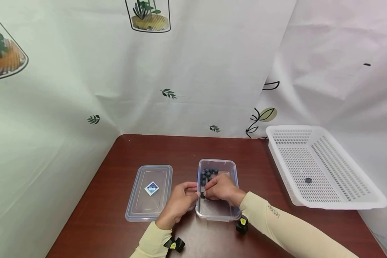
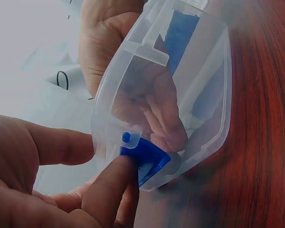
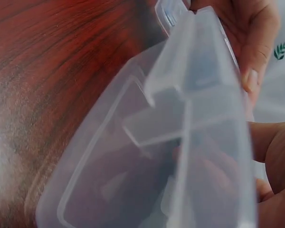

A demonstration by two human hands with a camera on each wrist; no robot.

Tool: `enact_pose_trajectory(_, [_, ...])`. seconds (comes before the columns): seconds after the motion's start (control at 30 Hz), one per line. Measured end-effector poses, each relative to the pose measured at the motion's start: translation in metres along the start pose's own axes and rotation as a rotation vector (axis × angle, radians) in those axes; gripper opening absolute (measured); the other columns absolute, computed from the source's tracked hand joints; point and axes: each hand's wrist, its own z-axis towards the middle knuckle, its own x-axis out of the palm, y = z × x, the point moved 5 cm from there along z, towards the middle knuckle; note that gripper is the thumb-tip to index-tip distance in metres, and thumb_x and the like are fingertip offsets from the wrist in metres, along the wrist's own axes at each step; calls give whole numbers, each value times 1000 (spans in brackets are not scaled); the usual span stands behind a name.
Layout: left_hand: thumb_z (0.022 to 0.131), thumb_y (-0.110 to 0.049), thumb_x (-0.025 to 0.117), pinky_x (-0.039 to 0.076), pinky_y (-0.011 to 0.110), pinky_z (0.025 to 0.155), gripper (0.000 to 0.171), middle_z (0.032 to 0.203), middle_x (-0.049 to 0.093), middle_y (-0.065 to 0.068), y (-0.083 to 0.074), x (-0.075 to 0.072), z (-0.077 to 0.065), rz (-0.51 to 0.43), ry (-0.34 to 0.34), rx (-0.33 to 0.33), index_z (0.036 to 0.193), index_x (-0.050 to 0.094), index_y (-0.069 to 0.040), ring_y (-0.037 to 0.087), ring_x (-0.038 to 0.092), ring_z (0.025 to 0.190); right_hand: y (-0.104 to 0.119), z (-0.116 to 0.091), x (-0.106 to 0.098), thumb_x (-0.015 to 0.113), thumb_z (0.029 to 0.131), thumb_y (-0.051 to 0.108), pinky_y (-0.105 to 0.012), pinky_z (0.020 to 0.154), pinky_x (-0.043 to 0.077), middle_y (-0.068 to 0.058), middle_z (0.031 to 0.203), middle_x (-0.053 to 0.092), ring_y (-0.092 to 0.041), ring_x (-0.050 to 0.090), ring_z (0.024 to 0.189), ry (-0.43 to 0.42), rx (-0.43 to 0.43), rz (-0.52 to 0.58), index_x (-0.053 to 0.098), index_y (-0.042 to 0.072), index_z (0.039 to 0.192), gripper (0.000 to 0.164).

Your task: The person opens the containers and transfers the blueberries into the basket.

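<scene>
A clear plastic box stands on the table with several blueberries gathered toward its far left. My left hand grips the box's left side. In the left wrist view its fingers lie at the rim and on a blue clip on the box wall. Over the box, my right hand reaches in with thumb and fingers curled together, pinching a dark blueberry by the left wall. Through the translucent wall, the right hand shows in the left wrist view; its fingertips are partly hidden.
Left of the box lies a clear lid with a blue edge and a diamond-shaped label. A white perforated basket stands at the right, a small dark round thing in it. Printed cloth hangs behind the brown table.
</scene>
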Motion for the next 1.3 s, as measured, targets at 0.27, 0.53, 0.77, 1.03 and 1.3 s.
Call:
enact_pose_trajectory(0.27, [97, -1, 67, 61, 34, 83, 40, 125, 68, 28, 3, 3, -2, 3, 5, 1, 134, 59, 13, 28, 71, 105, -2, 1, 6, 87, 68, -3, -26, 63, 59, -5, 77, 75, -12, 68, 69, -41, -86, -76, 80, -5, 91, 24])
enact_pose_trajectory(0.53, [96, 0, 67, 60, 31, 80, 40, 124, 68, 27, 3, 3, -1, 0, 2, 3, 133, 59, 13, 24, 71, 101, -6, 5, 8, 88, 67, -1, -25, 61, 55, -2, 77, 77, -10, 67, 67, -90, -121, -165, 82, 2, 88, 22])
enact_pose_trajectory(0.77, [95, 0, 68, 59, 30, 79, 40, 123, 68, 27, 2, 4, 1, -2, 5, 8, 132, 60, 13, 23, 71, 101, -4, 5, 3, 89, 70, 1, -25, 62, 55, -4, 77, 78, -9, 67, 69, -95, -124, -171, 82, 2, 88, 20])
enact_pose_trajectory(1.03, [95, 0, 68, 60, 32, 81, 40, 123, 68, 26, 3, 3, 3, 0, -4, 10, 132, 60, 13, 22, 71, 101, 22, -8, -24, 87, 79, 7, -31, 72, 61, -8, 88, 81, -14, 74, 80, -103, -109, -127, 81, -1, 101, 24])
enact_pose_trajectory(1.3, [96, -1, 68, 61, 34, 83, 41, 126, 66, 30, 3, 1, 1, -10, -6, 0, 134, 59, 14, 25, 71, 103, 51, -42, -62, 87, 84, 9, -35, 80, 64, -11, 99, 81, -17, 77, 88, -145, -138, -50, 80, 0, 110, 28])
